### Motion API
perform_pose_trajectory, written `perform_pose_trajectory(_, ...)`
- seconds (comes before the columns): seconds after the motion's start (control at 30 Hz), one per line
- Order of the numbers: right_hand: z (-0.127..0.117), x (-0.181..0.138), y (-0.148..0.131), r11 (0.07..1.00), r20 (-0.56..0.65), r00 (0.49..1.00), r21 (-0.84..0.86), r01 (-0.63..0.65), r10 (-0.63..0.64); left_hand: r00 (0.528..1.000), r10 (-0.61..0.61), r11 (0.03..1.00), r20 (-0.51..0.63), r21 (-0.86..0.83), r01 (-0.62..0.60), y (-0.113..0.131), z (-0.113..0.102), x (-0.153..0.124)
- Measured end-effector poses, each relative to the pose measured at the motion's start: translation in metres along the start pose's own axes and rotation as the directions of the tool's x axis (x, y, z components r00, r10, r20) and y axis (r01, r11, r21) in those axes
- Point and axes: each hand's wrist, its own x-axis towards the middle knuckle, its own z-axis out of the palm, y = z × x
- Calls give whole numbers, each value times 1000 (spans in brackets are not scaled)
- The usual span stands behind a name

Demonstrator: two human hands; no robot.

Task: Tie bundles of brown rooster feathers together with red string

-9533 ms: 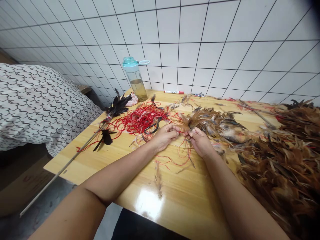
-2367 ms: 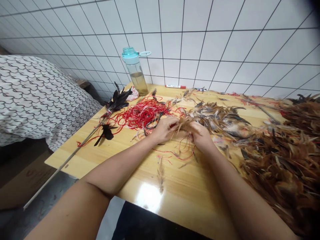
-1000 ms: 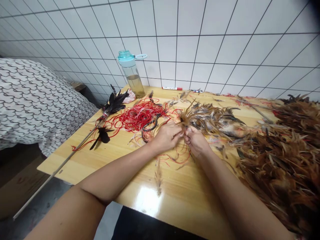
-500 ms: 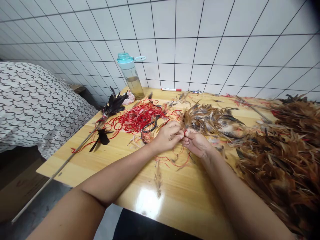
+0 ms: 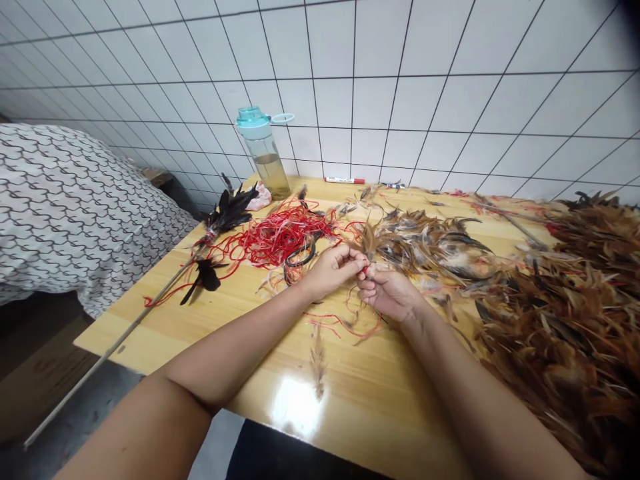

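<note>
My left hand [image 5: 332, 273] and my right hand [image 5: 391, 293] meet over the middle of the table, fingertips almost touching. A small bunch of brown feathers [image 5: 369, 239] sticks up from between them, its lower end pinched by my left fingers. Red string [image 5: 366, 268] shows at the fingertips, with my right thumb and fingers closed on it; the exact grip is partly hidden. Loose strands of red string [image 5: 360, 332] lie below the hands. Just behind them is a pile of brown and pale feathers [image 5: 430, 241]. Left of my left hand lie black-handled scissors [image 5: 301, 256].
A tangle of red string [image 5: 280, 233] lies left of centre. Beside it a stick [image 5: 145, 310] with black feathers [image 5: 227, 210] overhangs the table edge. A water bottle [image 5: 267, 157] and a marker [image 5: 345, 180] are near the wall. Brown feathers [image 5: 565, 333] heap up at the right.
Both hands have shifted slightly, and more of the small feather bunch shows upright above the fingertips. My right fingers have drawn a little lower and closer to the left hand.
</note>
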Motion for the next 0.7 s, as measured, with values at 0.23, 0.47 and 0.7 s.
perform_pose_trajectory(0.23, 0, 0, 0, 1000, -18, 1000, -11, -22, 22, 997, 0, 1000, 73, -4, 0, 1, -4, 1)
perform_pose_trajectory(0.47, -6, 3, 3, 997, 38, 999, -75, -6, 9, 991, 62, 988, 118, 136, -78, 0, -10, 2)
perform_pose_trajectory(0.7, -12, 4, 4, 993, 129, 992, -115, 32, -17, 978, 98, 965, 185, 221, -139, 5, -16, 3)
